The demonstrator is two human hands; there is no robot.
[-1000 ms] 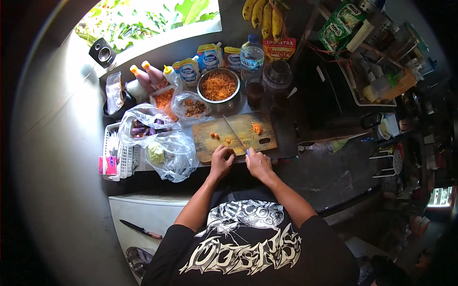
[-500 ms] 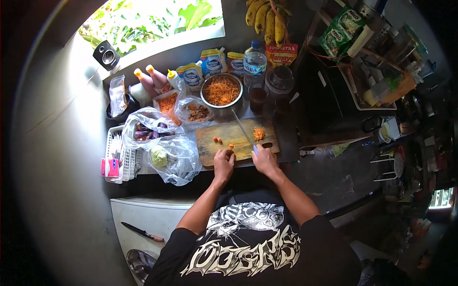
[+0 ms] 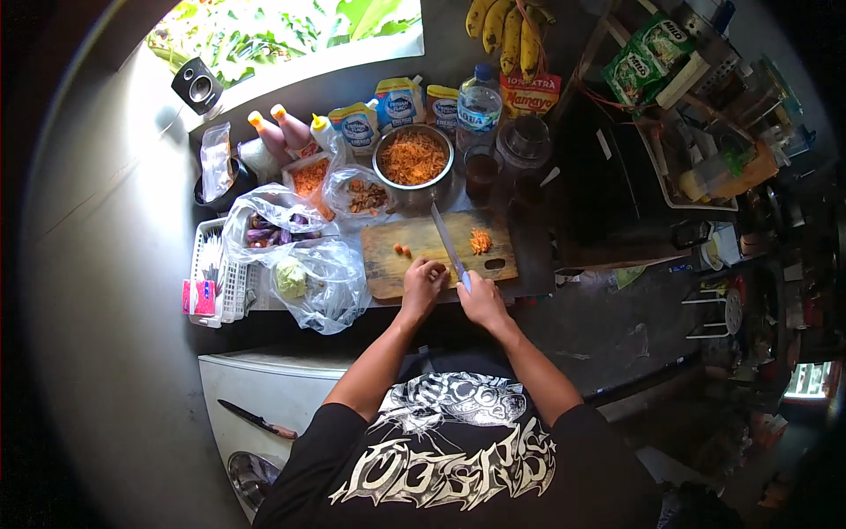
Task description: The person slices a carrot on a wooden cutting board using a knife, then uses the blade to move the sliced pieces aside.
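A wooden cutting board (image 3: 388, 278) lies at the table's front edge. My right hand (image 3: 485, 301) grips the handle of a knife (image 3: 448, 240), its long blade pointing away across the board. Close to the blade's left side, my left hand (image 3: 426, 280) has its fingers curled down on the board, closed over a small carrot piece that they mostly hide. A few carrot stubs (image 3: 403, 250) rest left of the blade. To its right sits a small pile of shredded carrot (image 3: 480, 242). Behind the board, a metal bowl (image 3: 414, 186) holds a heap of orange shreds.
Plastic bags with eggplants (image 3: 273, 236) and a pale green vegetable (image 3: 291, 280) lie left of the board. A white basket (image 3: 236, 295) stands farther left. Behind are sauce bottles (image 3: 291, 130), pouches and a water bottle (image 3: 478, 110). Another knife (image 3: 256, 419) lies on a white surface.
My left hand has moved slightly right and forward, over the small carrot piece that lay in front of it. The knife has shifted a little left, closer to those fingers.
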